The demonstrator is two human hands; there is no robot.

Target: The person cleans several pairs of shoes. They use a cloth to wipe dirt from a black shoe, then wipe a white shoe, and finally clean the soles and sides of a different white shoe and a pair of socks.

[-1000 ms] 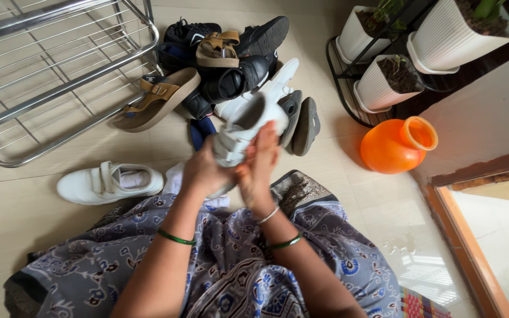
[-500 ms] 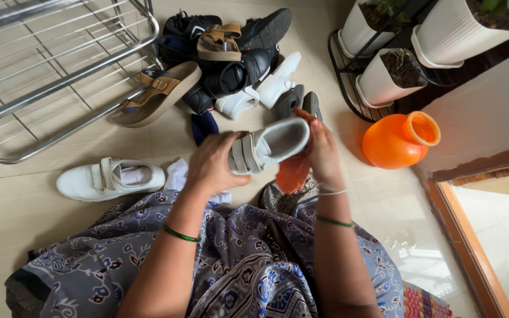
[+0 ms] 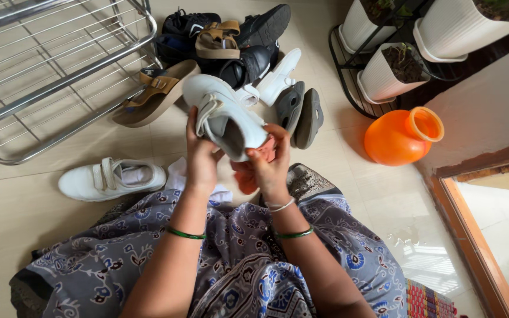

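Both hands have tilted the white shoe point(image 3: 225, 115) toe-up. The left hand point(image 3: 200, 154) grips its strap side; the right hand point(image 3: 271, 165) presses an orange cloth point(image 3: 247, 176) beneath, so wiping appears underway.

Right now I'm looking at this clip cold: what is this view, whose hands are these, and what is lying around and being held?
There is no machine here. The one picture comes from a camera worn on a person's head, looking down at their own lap and hands. The left hand and right hand together hold a white shoe; an orange cloth sits under the right hand. On the tiled floor lie a matching white shoe, a pile of sandals and dark shoes, a metal shoe rack, an orange pot and white planters.
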